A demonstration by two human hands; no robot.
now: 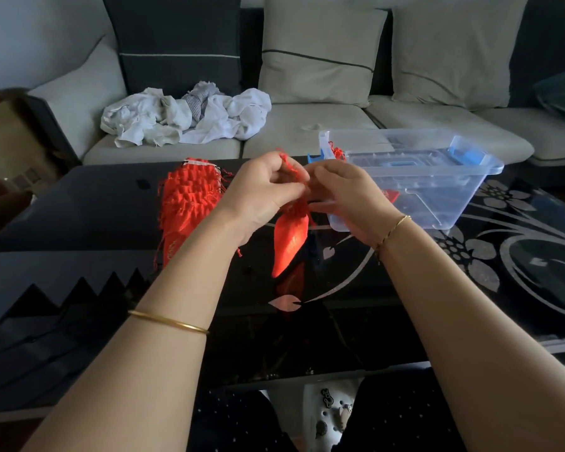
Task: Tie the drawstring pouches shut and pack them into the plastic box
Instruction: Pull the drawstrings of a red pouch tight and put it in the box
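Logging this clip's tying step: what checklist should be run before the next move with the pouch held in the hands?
1. Grip: left hand and right hand both pinch the drawstring: ok.
2. Neck of the pouch gathered: ok.
3. Knot finished: cannot tell, fingers hide it.
4. Plastic box close beside the right hand: ok.
5. Box opening unobstructed: cannot tell, clear plastic overlaps.
6. Stack of pouches lying on the table, left of the hands: ok.

text: none legible | red pouch [286, 259] | gold print [295, 240] unreadable
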